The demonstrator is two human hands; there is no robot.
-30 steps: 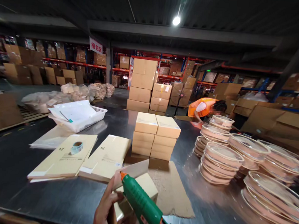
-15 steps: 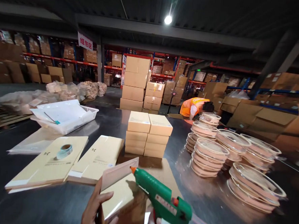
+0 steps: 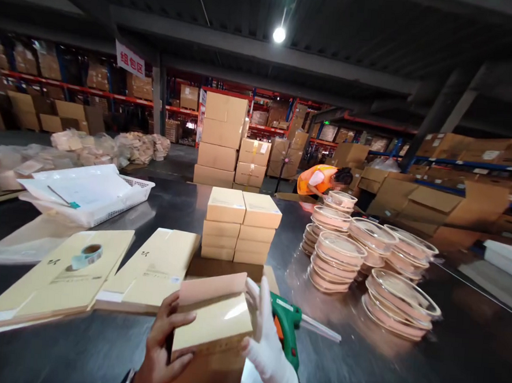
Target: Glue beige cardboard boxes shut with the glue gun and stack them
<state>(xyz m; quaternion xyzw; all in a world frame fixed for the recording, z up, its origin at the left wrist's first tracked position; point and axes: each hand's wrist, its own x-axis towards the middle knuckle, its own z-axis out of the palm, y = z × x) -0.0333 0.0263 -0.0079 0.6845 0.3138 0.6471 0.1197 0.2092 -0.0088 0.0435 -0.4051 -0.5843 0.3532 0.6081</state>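
Observation:
A small cardboard box [image 3: 213, 327] with a pale yellow lid stands in front of me, its pinkish-brown flap [image 3: 213, 290] raised along the far edge. Bare, my left hand [image 3: 164, 336] grips the left side, fingers bent over the lid. My right hand [image 3: 268, 342], in a white glove with bare fingertips, holds the right side, its fingers stretched up beside the flap's end and the thumb at the near edge. Just right of the glove lies a green glue gun [image 3: 291, 326] with a clear glue stick [image 3: 321, 327] protruding; the glove hides part of it.
Stacked boxes [image 3: 240, 225] stand beyond my hands. Flat cartons [image 3: 60, 278] with a tape roll [image 3: 88, 256] and a white basket [image 3: 129, 195] are left. Stacks of round clear-lidded containers [image 3: 338, 263] fill the right; a person in an orange vest [image 3: 315, 180] bends behind them.
My right hand has let go of the glue gun, which now lies on the table to the right, and has moved onto the box's right side. My left hand still grips the box.

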